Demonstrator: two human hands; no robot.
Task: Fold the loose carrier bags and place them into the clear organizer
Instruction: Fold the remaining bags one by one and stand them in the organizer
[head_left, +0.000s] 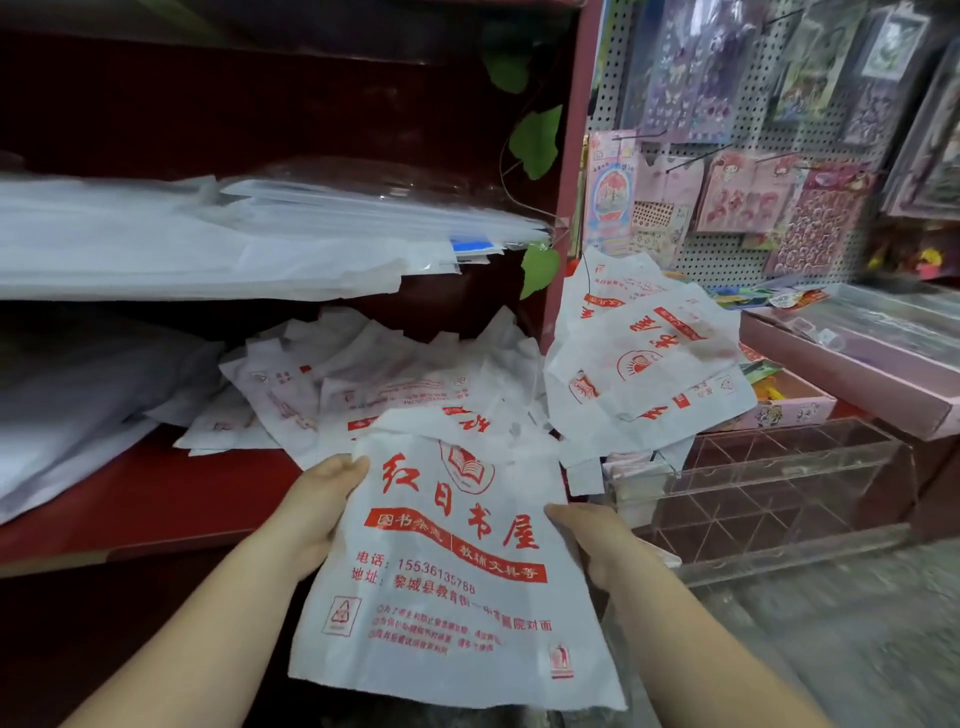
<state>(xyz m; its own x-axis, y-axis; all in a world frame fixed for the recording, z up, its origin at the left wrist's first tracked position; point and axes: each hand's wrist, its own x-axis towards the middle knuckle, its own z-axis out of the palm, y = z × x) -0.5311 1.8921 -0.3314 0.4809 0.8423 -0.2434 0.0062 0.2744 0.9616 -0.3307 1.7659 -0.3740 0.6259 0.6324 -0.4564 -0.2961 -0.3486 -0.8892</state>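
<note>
Barely begun, I'd say. The left grip (324, 499) and right grip (589, 543) each pinch a side edge of one bag (447, 582), held flat and unfolded in front of the shelf (156, 499). Behind it a heap (374, 384) of loose bags lies on the shelf. A pile (644, 364) slumps just above the organizer (779, 478), whose compartments look mostly empty; its left end I cannot make out.

Reaching forward with both forearms. Pinching the carrier bag (457, 571) with left hand (322, 499), thumb on top. Gripping opposite edge with right hand (592, 540).
</note>
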